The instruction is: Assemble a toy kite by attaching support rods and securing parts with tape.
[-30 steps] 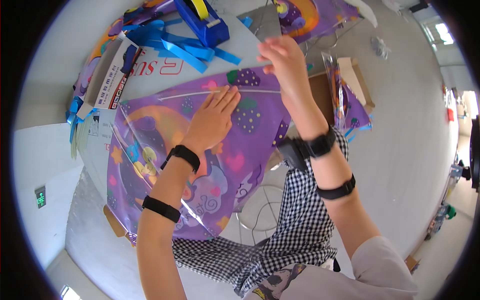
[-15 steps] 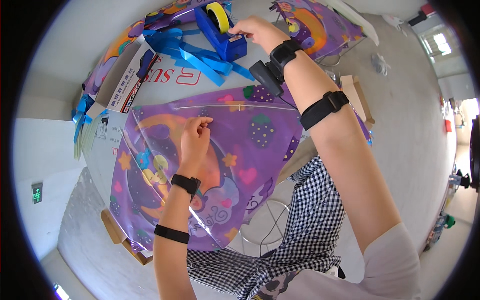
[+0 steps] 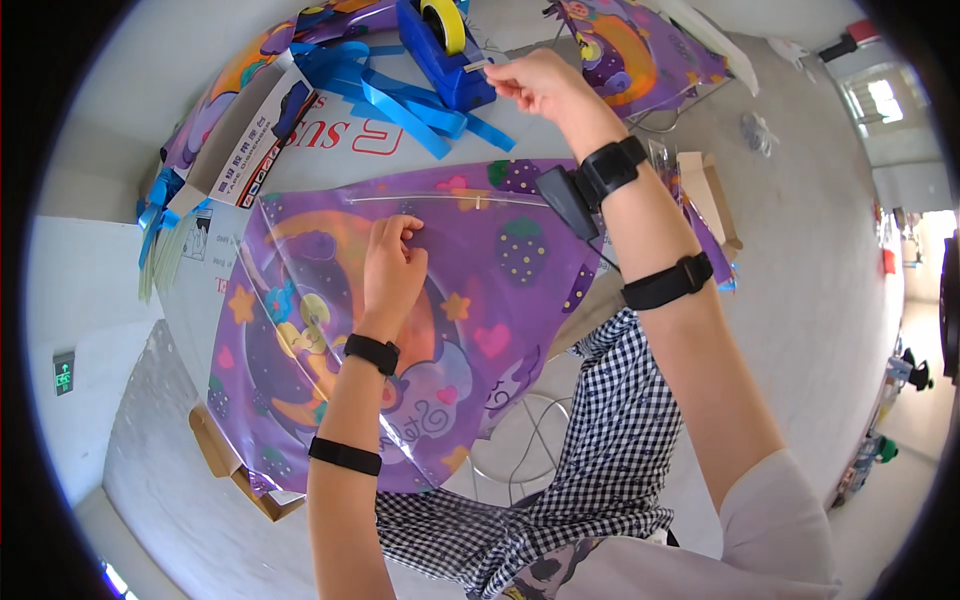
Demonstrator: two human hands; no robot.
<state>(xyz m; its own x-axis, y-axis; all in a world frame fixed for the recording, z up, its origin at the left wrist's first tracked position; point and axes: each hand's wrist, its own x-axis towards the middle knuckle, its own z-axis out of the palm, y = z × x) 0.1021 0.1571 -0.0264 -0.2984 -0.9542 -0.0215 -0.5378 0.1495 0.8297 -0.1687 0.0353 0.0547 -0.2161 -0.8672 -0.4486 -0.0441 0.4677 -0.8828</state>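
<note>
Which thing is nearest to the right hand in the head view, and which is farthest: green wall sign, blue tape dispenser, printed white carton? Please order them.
1. Blue tape dispenser: immediately left of the right hand.
2. Printed white carton: farther left.
3. Green wall sign: far left, lower in the picture.

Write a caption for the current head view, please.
Left hand over a purple printed sheet, right hand beside a blue tape dispenser.

The left hand (image 3: 395, 270) has room rightward over the purple sheet (image 3: 480, 300), but the tape dispenser (image 3: 438, 62) and blue ribbons (image 3: 410, 106) block the right hand's (image 3: 542, 84) left.
</note>
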